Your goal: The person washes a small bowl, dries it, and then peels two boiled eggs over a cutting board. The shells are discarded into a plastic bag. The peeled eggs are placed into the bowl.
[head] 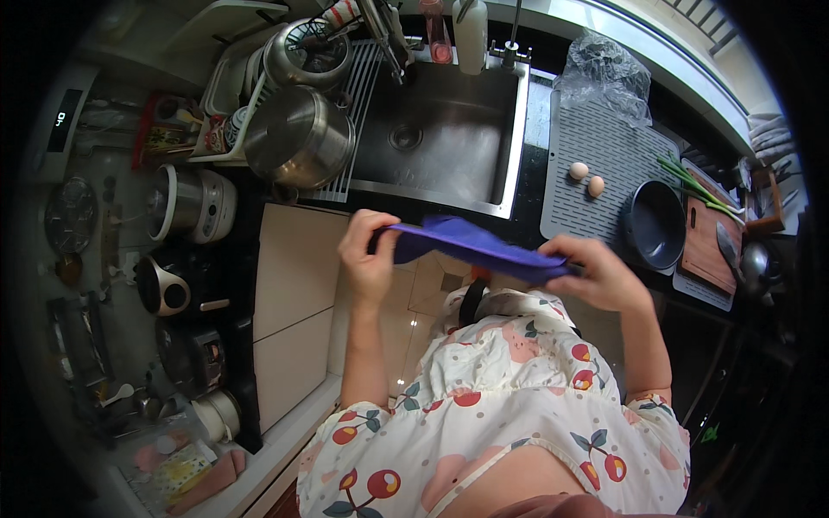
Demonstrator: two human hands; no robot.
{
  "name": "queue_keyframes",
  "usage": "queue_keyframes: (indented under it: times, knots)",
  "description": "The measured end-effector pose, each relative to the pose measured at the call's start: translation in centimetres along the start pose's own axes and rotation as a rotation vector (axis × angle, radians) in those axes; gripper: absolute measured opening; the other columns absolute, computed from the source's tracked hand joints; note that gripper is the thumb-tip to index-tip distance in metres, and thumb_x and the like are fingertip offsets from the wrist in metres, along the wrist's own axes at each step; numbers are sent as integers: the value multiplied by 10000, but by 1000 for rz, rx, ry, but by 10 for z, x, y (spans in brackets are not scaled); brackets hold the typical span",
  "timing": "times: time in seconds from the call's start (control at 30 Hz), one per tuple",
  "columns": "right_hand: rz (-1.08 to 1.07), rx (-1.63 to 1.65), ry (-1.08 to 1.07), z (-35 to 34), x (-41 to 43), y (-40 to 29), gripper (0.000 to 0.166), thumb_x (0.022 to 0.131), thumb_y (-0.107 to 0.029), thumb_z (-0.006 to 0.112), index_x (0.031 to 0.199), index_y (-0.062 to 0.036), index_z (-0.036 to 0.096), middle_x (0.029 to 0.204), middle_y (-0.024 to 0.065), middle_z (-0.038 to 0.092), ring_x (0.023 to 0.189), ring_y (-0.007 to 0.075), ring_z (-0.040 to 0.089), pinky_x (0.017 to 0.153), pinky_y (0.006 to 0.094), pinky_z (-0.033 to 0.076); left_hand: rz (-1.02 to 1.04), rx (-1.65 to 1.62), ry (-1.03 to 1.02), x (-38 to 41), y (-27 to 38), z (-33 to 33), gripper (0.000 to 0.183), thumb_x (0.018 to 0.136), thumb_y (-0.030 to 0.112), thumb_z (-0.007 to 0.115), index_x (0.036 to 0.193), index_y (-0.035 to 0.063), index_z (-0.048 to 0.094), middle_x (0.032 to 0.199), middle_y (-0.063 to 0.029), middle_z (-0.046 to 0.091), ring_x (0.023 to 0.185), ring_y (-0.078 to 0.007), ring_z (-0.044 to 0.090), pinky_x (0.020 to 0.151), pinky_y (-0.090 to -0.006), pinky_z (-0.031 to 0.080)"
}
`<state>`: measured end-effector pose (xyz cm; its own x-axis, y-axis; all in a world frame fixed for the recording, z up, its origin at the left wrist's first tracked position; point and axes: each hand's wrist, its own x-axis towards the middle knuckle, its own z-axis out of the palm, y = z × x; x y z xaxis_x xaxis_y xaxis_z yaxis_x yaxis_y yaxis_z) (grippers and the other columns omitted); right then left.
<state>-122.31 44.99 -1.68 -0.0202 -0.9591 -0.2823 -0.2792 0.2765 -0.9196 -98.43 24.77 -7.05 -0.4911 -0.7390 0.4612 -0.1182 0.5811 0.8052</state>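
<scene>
A purple cloth (476,246) is stretched between my two hands, in front of my body and near the counter's front edge. At one end my left hand (368,256) pinches a corner between thumb and fingers. The other end is gripped by my right hand (599,272), which looks slightly blurred. The cloth's upper edge runs nearly straight and tilts down towards the right hand, while a fold stands up behind it. Beyond the cloth lies a stainless steel sink (447,139) with its drain visible.
Two eggs (587,179) rest on a grey draining mat (583,136), near a dark pan (655,223). Spring onions (699,188) and a knife (726,246) lie on a wooden cutting board (703,243). Left of the sink, an overturned steel pot (291,136) leans beside a dish rack (249,116).
</scene>
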Motion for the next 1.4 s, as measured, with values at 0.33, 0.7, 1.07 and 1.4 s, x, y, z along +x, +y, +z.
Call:
queue_keyframes:
  times: [0.33,0.7,1.07,1.4]
  knots:
    - [11,327,264,40,146,115,447,779,-12,662,1192,-17,492,1015,80,580,864,144,567,785,267,476,144,632,-252,93,-102,2,362,717,110,694,1058,71,579,1065,-90,565,1053,-261,488,934,-395,322]
    - [-211,-1199,314,123,145,200,602,786,-148,525,1366,-99,369,1448,128,296,1337,290,282,1077,483,230,-312,778,-602,-28,-215,47,783,800,303,649,1428,86,234,1511,-114,145,1397,-302,101,1067,-593,130]
    - [36,-786,1279,-133,121,200,236,678,-36,647,888,-137,682,1438,184,291,1345,392,208,1097,462,186,-210,601,-319,-33,-141,87,591,791,169,639,1337,100,421,1476,-163,215,1365,-378,159,1074,-552,159]
    - [160,-715,1101,-288,95,235,335,738,-42,618,1066,-113,610,1181,58,505,1120,239,490,934,438,398,39,341,-355,2,-2,240,424,748,78,644,1166,138,606,1438,-169,295,1331,-395,235,1077,-476,206]
